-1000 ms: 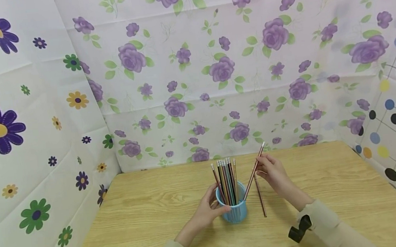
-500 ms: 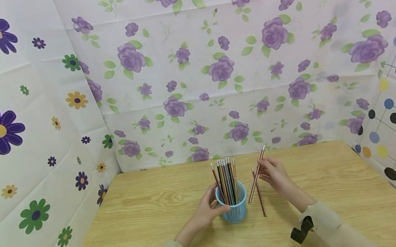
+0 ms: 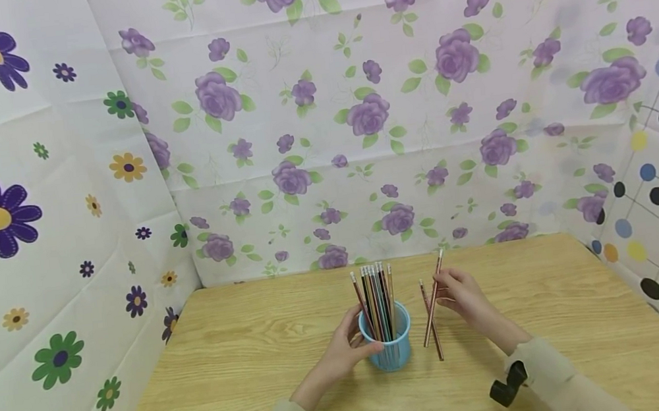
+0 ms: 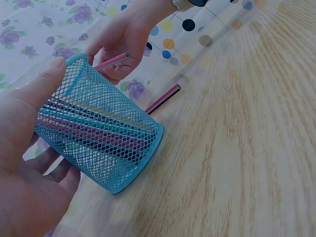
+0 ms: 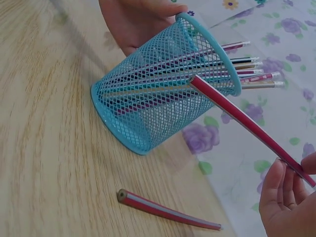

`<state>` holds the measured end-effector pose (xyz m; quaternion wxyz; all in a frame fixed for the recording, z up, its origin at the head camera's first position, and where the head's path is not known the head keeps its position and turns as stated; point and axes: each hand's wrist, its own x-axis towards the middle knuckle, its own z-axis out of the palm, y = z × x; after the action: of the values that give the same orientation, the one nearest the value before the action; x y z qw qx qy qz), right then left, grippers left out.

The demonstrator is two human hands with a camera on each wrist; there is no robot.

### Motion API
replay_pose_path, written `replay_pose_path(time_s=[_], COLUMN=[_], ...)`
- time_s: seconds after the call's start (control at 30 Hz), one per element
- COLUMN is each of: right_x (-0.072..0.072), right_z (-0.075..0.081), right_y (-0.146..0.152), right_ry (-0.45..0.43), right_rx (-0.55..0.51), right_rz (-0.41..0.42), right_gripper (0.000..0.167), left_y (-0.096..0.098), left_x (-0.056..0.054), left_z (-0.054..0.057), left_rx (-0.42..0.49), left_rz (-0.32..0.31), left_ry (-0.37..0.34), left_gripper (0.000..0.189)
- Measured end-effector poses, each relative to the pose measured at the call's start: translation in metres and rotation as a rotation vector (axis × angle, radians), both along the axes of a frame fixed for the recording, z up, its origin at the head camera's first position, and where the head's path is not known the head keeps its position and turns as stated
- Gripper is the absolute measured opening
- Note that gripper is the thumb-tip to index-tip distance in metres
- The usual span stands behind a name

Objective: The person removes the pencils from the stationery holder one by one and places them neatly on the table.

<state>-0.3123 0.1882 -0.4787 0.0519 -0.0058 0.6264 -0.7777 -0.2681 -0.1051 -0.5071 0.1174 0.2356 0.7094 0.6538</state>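
Far edge of the wooden tabletop ran beyond both sets of fingertips, with floral cloth behind it. Wood spread wide left of the left hand and right of the right hand, but the gap between them was pretty tight.

Counts: one blue mesh cup, upright, left fingers wrapped round its side with the thumb by the rim. Two pencils outside it: a held pencil, pinched in the right fingertips and tilted eraser-up, plus a loose pencil lying between those fingers and the cup. The bunch of pencils beside the left fingers had at least six erasers, too overlapped for an exact number.

Head view made the two outside pencils look crossed; right wrist view showed the held one up off the wood, and flat lower ends on both. Left wrist view showed the bunch reaching low through the mesh.
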Motion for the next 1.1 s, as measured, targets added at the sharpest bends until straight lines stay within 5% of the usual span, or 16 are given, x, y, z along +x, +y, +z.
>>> replay_pose_path(time_s=[1.1], right_x=[-0.008], right_z=[-0.028], right_y=[0.020], right_ry=[-0.048], right_rx=[0.242], right_rz=[0.023], right_gripper=[0.033], left_y=[0.000], left_x=[-0.001], left_z=[-0.001], left_rx=[0.009], left_rz=[-0.012], left_ry=[-0.002], left_gripper=[0.077])
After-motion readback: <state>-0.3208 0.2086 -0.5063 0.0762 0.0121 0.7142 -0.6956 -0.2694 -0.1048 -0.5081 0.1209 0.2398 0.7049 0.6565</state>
